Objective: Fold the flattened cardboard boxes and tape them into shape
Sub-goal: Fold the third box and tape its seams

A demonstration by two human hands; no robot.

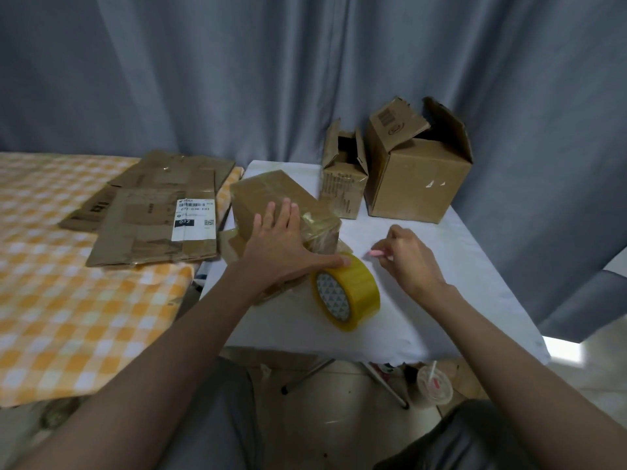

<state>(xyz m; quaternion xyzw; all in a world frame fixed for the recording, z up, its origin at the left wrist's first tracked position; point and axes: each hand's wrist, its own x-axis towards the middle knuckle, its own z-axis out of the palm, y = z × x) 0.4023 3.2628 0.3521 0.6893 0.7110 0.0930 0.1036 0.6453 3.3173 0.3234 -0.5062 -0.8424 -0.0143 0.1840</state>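
**Left hand flat on the taped box, right hand pinching a pink cutter**

My left hand [278,245] lies spread on the brown cardboard box wrapped in clear tape [285,205], fingers straight and pressing down on its top, the grip released. My thumb reaches right to touch the roll of yellow packing tape [346,291], which stands on its edge just near and right of that box. The box sits toward the left part of the small white-covered counter [441,300], with loose flaps and clear tape bunched under its near side.

My right hand [407,259] hovers low over the counter to the right of the roll, fingers curled, the grip pinching a small pink cutter [380,254] whose tip points left. Whether the cutter touches the cloth I cannot tell.

At the far right of the counter stand two folded boxes with their top flaps open: a narrow brown carton [342,184] and, touching it on the right, a larger brown cardboard carton [417,174].

To the left, on a bed with an orange-and-white checked cover [68,300], lies a stack of flattened brown cardboard boxes [152,212], the near one bearing a white shipping label [194,220].

A grey curtain [237,79] hangs behind everything. On the floor below the counter's near right corner stands a clear plastic cup with a straw [434,385].
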